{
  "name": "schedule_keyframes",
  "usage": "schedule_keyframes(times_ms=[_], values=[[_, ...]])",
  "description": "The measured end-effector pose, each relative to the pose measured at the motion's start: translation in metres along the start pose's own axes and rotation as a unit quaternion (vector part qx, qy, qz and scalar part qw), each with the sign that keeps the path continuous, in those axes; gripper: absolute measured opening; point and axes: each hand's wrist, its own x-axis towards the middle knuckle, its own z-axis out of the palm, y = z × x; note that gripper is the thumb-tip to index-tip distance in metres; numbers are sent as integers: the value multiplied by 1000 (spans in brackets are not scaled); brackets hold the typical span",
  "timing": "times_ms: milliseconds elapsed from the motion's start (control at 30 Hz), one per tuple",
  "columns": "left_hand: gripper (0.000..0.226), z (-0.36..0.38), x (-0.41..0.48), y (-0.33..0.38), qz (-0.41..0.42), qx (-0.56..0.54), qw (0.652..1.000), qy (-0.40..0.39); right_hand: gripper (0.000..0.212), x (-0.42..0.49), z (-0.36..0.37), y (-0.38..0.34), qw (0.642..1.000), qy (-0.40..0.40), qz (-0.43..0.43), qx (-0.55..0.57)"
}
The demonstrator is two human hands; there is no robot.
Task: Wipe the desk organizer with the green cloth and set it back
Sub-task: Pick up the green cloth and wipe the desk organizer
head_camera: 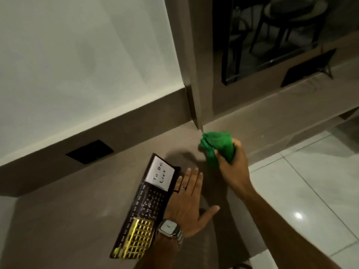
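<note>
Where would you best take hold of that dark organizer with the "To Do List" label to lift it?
Probably by its long right edge, where the left hand already rests open beside the desk organizer. It lies long and flat on the desk, so a pinch across its narrow width suits it. The right hand is busy holding the green cloth.

White wall (77, 65): fills the upper left of the frame, plain and evenly lit. Brown band (120, 121): runs diagonally below the wall, from left edge to centre. Black rectangular plate (89, 152): set in this band, left of centre. Brown counter (68, 220): matte surface across the lower left and centre. Brown pillar (191, 55): vertical, upper centre. Dark glass panel (272, 35): upper right, black-framed, showing chair shapes. Black sloped stand (308, 68): on the ledge at right. White tiled floor (310, 181): lower right, glossy, with a bright light reflection (298, 216).
</note>
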Motion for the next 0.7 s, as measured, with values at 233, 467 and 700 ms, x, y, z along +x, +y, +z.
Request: schedule_keyframes(times_ms=[233,467,700], values=[[93,-100,-51,-50,-30,0,990,137,47,-84,21,-44,996,-59,-68,-20],[119,-85,-101,-97,-96,8,994,-45,64,-150,87,-28,987,-87,-88,-104],[141,-59,-110,-110,-137,-139,975,-103,87,-184,103,-2,951,-172,-131,-220]])
